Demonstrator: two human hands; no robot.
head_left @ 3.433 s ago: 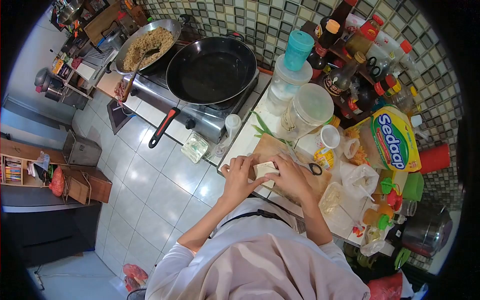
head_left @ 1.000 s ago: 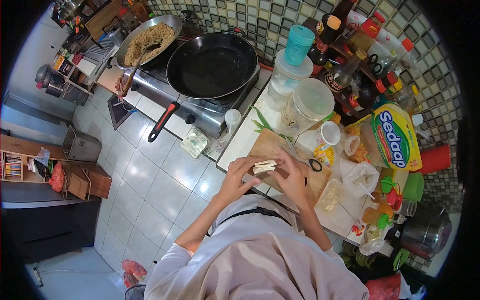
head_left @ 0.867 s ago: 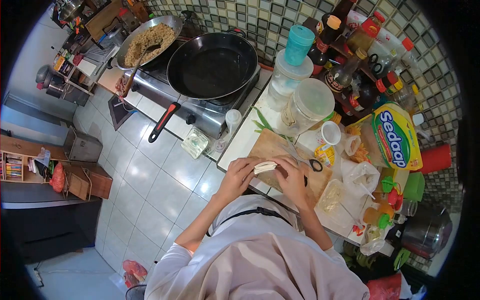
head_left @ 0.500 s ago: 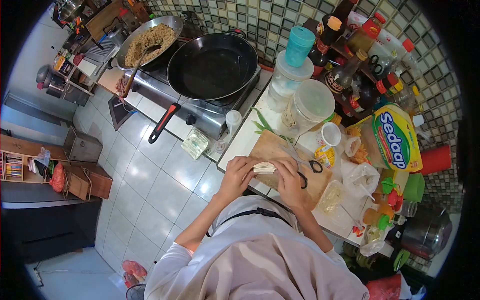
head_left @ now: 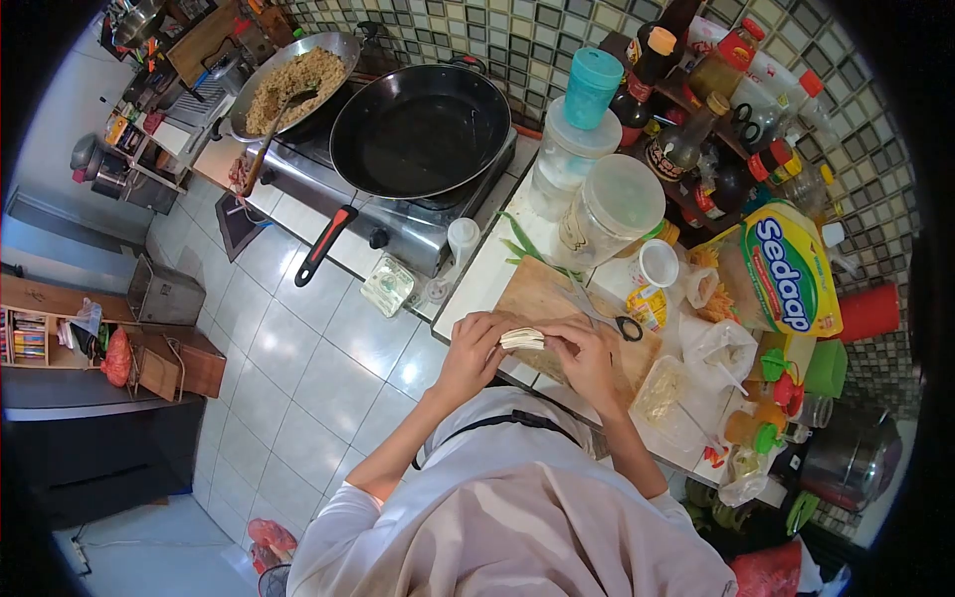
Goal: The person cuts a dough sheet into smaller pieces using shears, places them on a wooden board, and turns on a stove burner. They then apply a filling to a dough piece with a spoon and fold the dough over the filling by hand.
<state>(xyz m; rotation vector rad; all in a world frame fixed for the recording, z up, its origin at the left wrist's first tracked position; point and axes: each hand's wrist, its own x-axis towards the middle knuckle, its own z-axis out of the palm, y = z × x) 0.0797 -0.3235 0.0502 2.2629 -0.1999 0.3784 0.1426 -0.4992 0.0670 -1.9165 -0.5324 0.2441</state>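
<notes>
Between my two hands is a small pale stack of thin, folded-looking layers (head_left: pixel 522 339), held over the near edge of a wooden cutting board (head_left: pixel 537 289). My left hand (head_left: pixel 472 348) has its fingers closed on the stack's left end. The fingers of my right hand (head_left: pixel 587 360) pinch its right end. Scissors (head_left: pixel 607 320) lie on the board just beyond my right hand, one handle partly hidden by it. Green leaves (head_left: pixel 519 241) rest at the board's far left corner. A clear plastic tray with pale contents (head_left: pixel 659 391) sits right of the board.
A black frying pan (head_left: pixel 420 131) stands on the stove (head_left: pixel 308 177), its handle over the counter's front edge. Left of it is a pan of brown food (head_left: pixel 298 85) with a spatula. Jars (head_left: pixel 612 209), bottles (head_left: pixel 676 147) and a yellow Sedaap pack (head_left: pixel 786 269) crowd the right.
My right hand has shifted slightly right and down, its fingers now further along the stack's right end, and more of the stack shows. My left hand has barely moved.
</notes>
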